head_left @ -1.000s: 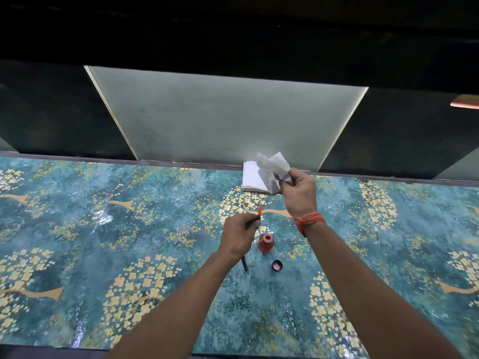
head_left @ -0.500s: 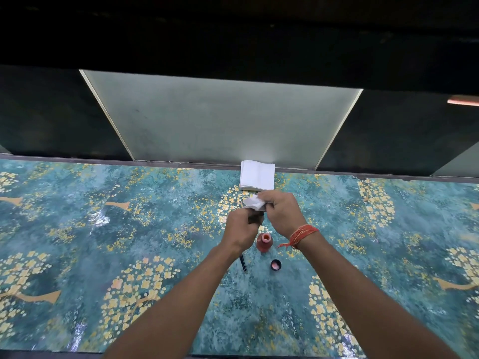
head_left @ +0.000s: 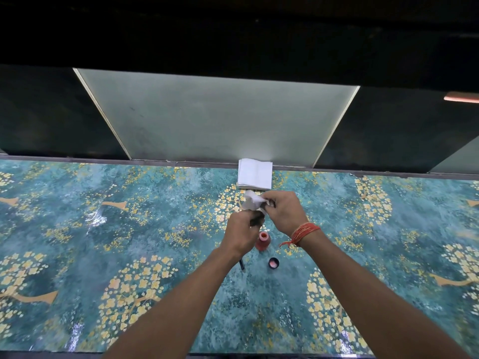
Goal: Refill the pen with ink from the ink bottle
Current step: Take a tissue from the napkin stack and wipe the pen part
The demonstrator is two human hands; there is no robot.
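The pen (head_left: 252, 224) is gripped in the curled left hand (head_left: 241, 235) just behind the open ink bottle (head_left: 263, 240), its dark end showing below the wrist, while a crumpled tissue (head_left: 254, 200) is pinched by the right hand (head_left: 283, 212) around its upper end. The pen is judged light, stiff and ink-slick, best held mid-barrel; the uncapped bottle beside its cap (head_left: 273, 263) on the tabletop (head_left: 103, 242) looks easily tipped.

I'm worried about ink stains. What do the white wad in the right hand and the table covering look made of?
The white wad, pinched by the right hand, looks like soft tissue paper: matte and crumpled. The table covering looks like glossy printed plastic or vinyl, since it shows bright glare patches; likely wipeable, though that's a guess.
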